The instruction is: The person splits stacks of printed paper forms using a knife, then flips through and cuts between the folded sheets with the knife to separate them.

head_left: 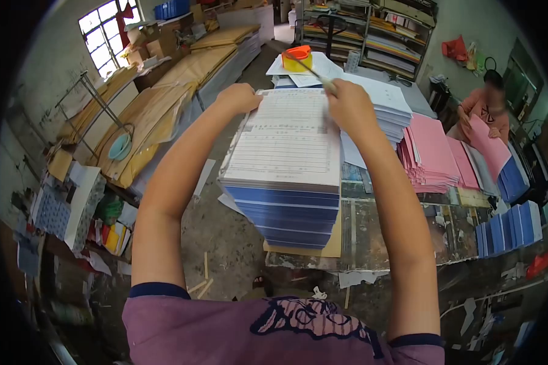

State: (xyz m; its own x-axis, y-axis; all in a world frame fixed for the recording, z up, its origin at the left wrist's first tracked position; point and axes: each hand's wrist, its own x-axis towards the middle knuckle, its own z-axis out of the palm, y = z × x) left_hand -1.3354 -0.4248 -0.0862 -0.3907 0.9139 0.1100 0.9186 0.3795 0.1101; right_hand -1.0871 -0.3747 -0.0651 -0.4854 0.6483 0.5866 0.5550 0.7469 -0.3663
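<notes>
A tall stack of printed forms (pixel 283 149) with blue layers along its near side stands in front of me. At its far left corner is my left hand (pixel 238 98), fingers curled against the edge of the paper. My right hand (pixel 352 104) is closed around the pale handle of a knife (pixel 307 68), over the stack's far right corner. The knife's long, narrow dark blade points up and to the left. Just beyond the stack, an orange and yellow tape roll (pixel 298 59) lies on loose white sheets.
White paper stacks (pixel 380 103) and pink paper stacks (pixel 431 149) stand to the right on the worn worktable (pixel 402 228). Blue-and-white pads (pixel 510 230) line its right end. Another person (pixel 487 109) handles pink sheets there. Large boards (pixel 182 103) lie at left; shelves (pixel 396 36) stand behind.
</notes>
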